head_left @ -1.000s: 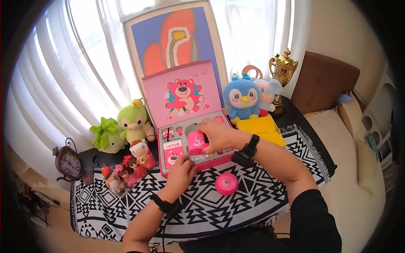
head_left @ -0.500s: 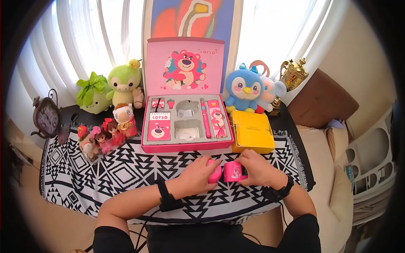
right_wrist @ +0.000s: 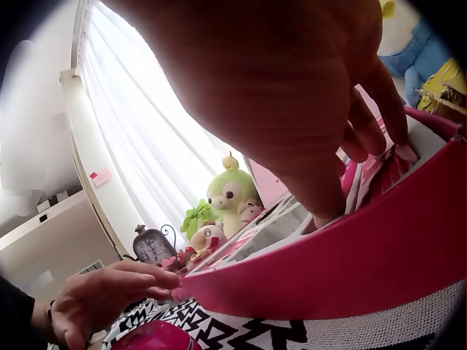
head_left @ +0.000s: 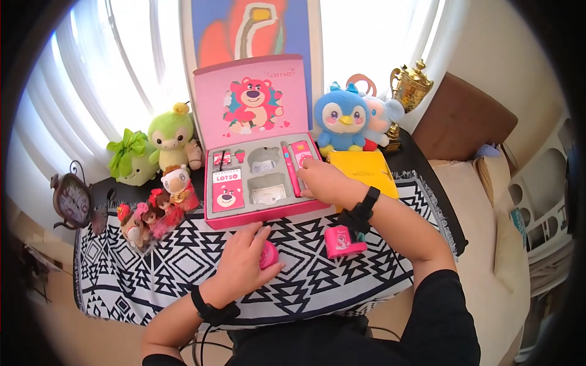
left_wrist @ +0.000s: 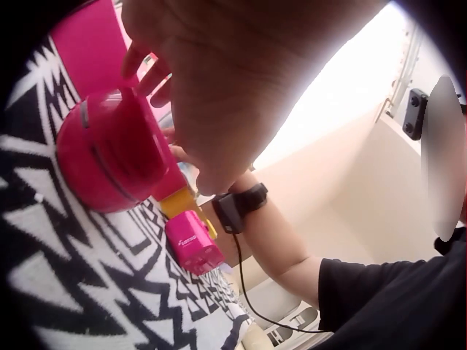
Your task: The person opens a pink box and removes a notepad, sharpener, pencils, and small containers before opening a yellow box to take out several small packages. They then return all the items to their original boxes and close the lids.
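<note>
On the patterned cloth, my left hand point(head_left: 247, 256) is beside a round pink case point(head_left: 267, 256), its fingers extended. In the left wrist view this glossy case point(left_wrist: 102, 157) shows a dark seam. My right hand point(head_left: 329, 182) reaches into the right side of an open pink gift box point(head_left: 262, 218). Its fingers are down by a slim pink pack point(head_left: 302, 150) and a pink pen-like stick point(head_left: 290, 169). I cannot tell whether they grip either one. A small pink boxy container point(head_left: 342, 243) with a bear print stands on the cloth beneath the right forearm.
The grey tray point(head_left: 244, 165) has two hollows and holds a LOTSO notepad point(head_left: 227, 190). A yellow box point(head_left: 366, 168) lies right of the gift box. Plush toys point(head_left: 343, 116), small dolls point(head_left: 160, 213), a clock point(head_left: 72, 201) and a gold trophy point(head_left: 412, 85) stand around.
The boxy container went from the tray to the cloth in the right hand and was let go. The left hand gripped the round case, which moved left, and released it. The right hand returned to the box.
</note>
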Demonstrator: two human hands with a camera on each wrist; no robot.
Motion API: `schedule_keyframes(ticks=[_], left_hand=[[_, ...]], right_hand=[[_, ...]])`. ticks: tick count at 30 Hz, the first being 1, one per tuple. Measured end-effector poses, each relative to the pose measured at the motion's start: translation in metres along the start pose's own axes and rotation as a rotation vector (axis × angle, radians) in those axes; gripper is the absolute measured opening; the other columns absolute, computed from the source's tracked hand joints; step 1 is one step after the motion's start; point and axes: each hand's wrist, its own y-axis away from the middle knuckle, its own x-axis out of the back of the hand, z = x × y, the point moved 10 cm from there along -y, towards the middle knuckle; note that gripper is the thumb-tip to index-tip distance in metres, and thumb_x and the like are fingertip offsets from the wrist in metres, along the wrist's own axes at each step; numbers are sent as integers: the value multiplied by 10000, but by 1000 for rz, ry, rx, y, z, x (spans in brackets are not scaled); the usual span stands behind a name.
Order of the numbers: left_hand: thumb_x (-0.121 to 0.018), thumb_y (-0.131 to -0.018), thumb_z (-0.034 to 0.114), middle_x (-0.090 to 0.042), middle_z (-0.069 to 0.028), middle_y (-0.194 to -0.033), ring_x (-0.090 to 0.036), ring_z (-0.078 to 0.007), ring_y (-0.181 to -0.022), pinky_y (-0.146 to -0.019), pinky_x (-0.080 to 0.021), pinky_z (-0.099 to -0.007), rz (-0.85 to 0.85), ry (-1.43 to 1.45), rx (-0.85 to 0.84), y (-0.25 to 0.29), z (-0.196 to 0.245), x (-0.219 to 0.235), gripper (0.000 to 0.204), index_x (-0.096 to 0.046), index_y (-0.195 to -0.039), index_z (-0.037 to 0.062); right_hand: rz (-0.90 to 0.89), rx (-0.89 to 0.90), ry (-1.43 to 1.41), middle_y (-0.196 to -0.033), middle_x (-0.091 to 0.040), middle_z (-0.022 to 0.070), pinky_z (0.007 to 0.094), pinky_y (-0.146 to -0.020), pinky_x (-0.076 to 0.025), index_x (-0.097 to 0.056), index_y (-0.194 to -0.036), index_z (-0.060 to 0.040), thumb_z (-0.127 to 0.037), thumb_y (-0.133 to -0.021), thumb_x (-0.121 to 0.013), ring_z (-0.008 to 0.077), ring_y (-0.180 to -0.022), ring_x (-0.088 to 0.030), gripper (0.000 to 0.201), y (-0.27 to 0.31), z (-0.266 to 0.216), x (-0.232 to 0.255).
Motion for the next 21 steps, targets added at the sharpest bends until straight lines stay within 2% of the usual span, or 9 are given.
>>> schedule_keyframes(ticks=[1,2,3,6,9,15,17,21], left_hand=[[-835,-764,350,-512,-252,-1396,-511,-433,-1280,-1080,-424,-492,59,-40,-48,-4,5,7,773,-534,-1359,-41],[-808,-799,375,-476,-267,-1451,-453,-461,-1356,-1122,-383,-527,50,-42,-36,-9,1,4,764,-529,-1367,-53],[-808,-799,375,-476,-267,-1451,-453,-461,-1356,-1122,-383,-527,59,-39,-21,-14,-4,3,764,-529,-1367,-53],[-760,-829,486,-446,-278,-1493,-364,-464,-1440,-1175,-303,-573,-46,-118,16,-29,-21,-19,841,-501,-1406,-69],[-744,-827,525,-440,-272,-1506,-371,-448,-1443,-1186,-282,-576,-79,-149,18,-31,-26,-30,886,-484,-1422,-78],[-733,-824,547,-424,-271,-1527,-375,-435,-1448,-1197,-258,-580,-75,-115,8,-27,-27,-30,924,-459,-1439,-85],[-738,-820,543,-424,-272,-1527,-376,-433,-1449,-1197,-256,-581,-75,-120,15,-26,-28,-30,925,-460,-1439,-86],[-749,-816,525,-422,-275,-1528,-368,-437,-1454,-1200,-253,-580,-76,-106,5,-29,-26,-29,913,-465,-1436,-83]], right_hand=[[-37,-28,4,-1067,-618,197,462,-902,-539,-657,-1082,0,-249,-789,-813,383,-1061,-628,415,-5,1,-3],[-76,-54,9,-1084,-615,201,461,-900,-538,-649,-1102,6,-241,-767,-820,383,-1050,-635,450,-9,3,-6],[-85,-39,13,-1084,-615,201,461,-900,-538,-649,-1102,6,-241,-767,-820,383,-1050,-635,450,-13,2,-8],[-169,-59,62,-1062,-621,211,462,-889,-546,-644,-1089,13,-271,-734,-845,385,-1041,-644,497,-21,5,-20],[-164,-105,86,-1047,-625,222,463,-874,-553,-648,-1084,11,-266,-722,-847,386,-1021,-652,498,-23,4,-15],[-155,-8,154,-1081,-640,204,455,-871,-557,-662,-1111,-2,-182,-757,-767,380,-1016,-664,411,-21,-18,-4],[-21,68,46,-1133,-646,200,459,-865,-555,-671,-1141,-2,-139,-786,-707,381,-1024,-665,382,-17,-23,5],[74,9,-54,-1173,-639,211,460,-862,-551,-682,-1145,4,-103,-802,-665,387,-1025,-664,359,-11,-19,11]])
